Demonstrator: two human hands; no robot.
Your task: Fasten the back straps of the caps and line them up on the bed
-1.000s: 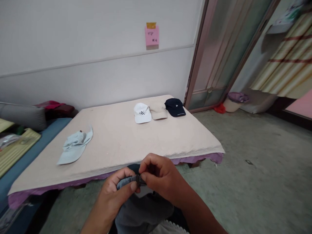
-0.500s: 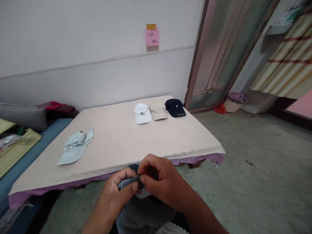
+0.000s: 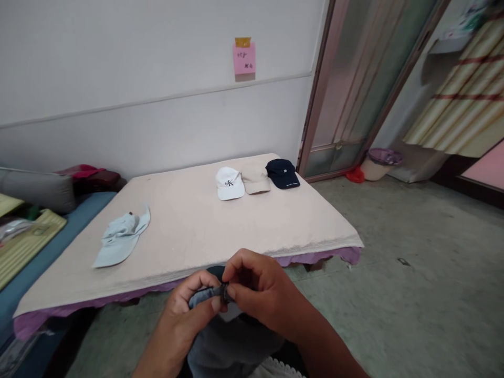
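Near the bottom centre, my left hand [image 3: 192,310] pinches the edge of a grey-blue cap [image 3: 202,297]. Close beside it, my right hand [image 3: 258,291] has thumb and forefinger closed on a small dark strap or buckle at the same cap's edge. Three caps lie side by side towards the back of the table: a white cap [image 3: 230,184], a beige cap [image 3: 255,178] and a navy cap [image 3: 282,174]. A crumpled pale blue cap [image 3: 123,239] rests at the table's left.
The low table [image 3: 177,226] has a pale cover. Left of it are a grey cushion [image 3: 39,186] and a folded yellow mat [image 3: 33,241]. A lined bin [image 3: 380,164] stands by the door at the right. A pink note [image 3: 244,59] hangs on the wall.
The small dark strap or buckle between my fingers has tilted slightly more upright, and my left fingers have shifted a little left. The caps on the table have not moved.
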